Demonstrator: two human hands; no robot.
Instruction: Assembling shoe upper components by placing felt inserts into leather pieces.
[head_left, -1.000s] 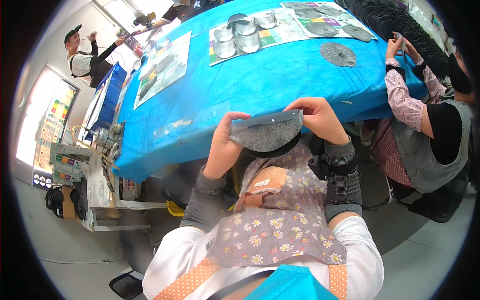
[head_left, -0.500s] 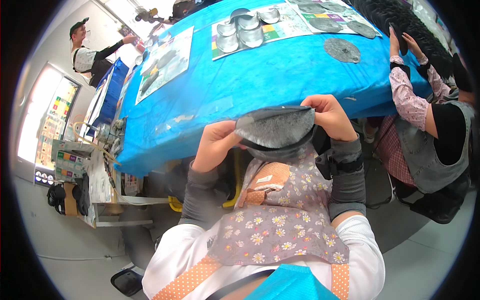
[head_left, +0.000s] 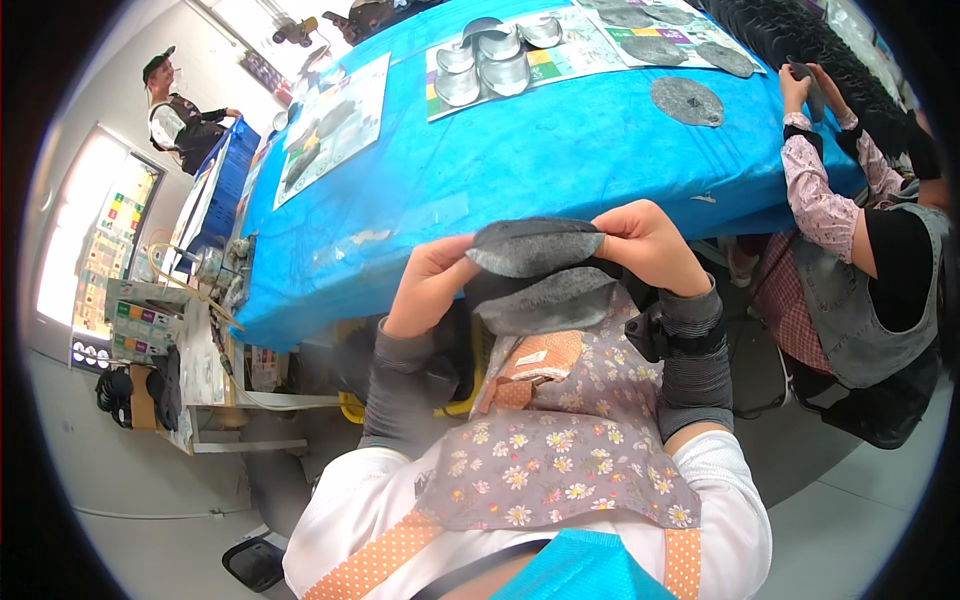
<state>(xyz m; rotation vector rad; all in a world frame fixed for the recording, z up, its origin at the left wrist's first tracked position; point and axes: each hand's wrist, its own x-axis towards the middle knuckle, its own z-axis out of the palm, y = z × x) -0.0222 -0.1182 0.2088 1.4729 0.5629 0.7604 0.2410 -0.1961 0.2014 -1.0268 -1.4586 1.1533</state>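
Observation:
Just past the near edge of the table, both my hands hold up a curved grey and black fabric piece (head_left: pixel 545 303). It is folded or layered, with a dark gap between its upper and lower grey flaps. My left hand (head_left: pixel 432 285) pinches its left end between thumb and fingers. At its upper right corner my right hand (head_left: pixel 648 246) grips the edge, fingers closed. What the piece is for cannot be told. Beyond it, on the blue-covered table (head_left: pixel 430 190), lies a flat grey oval piece (head_left: pixel 687 102).
Several shiny silver curved pieces (head_left: pixel 503 72) rest on a printed sheet. Another sheet (head_left: pixel 335 125) with dark pieces lies left. At the right, a co-worker's hands (head_left: pixel 808 88) hold a dark piece beside a black heap (head_left: pixel 860 70). Another person (head_left: pixel 180 115) is at the far left.
The fabric piece has opened wider, its lower flap now apart from the upper one. My right hand has shifted slightly down and left. The person at far left has lowered an outstretched arm.

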